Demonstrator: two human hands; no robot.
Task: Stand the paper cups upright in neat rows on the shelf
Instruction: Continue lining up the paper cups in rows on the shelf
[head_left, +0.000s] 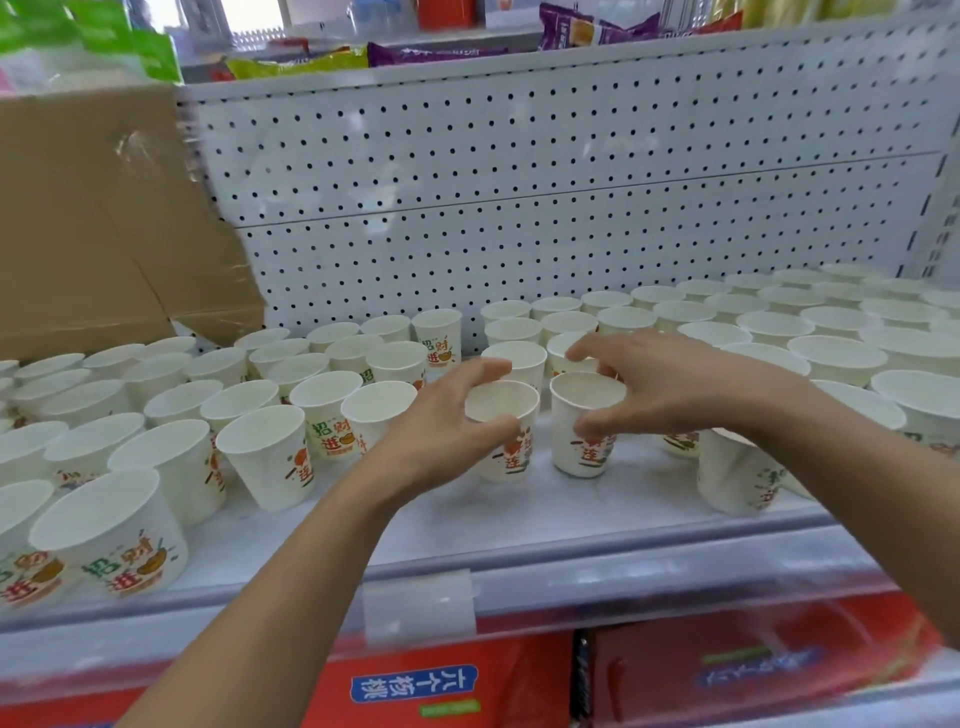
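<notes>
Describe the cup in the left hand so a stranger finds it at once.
Find the white shelf below the pegboard, crowded with upright paper cups. In the gap at its middle front stand two printed cups, one in each hand. It is the left cup, held by the left hand; the right hand holds the right cup.

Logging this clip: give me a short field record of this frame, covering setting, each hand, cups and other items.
setting: white shelf with a pegboard back
left hand: fingers and thumb curled round the left cup, which is upright
right hand: curled round the right cup beside it, also upright
other cups: upright, in rows on both sides
other: cardboard box at back left; red cartons below
</notes>
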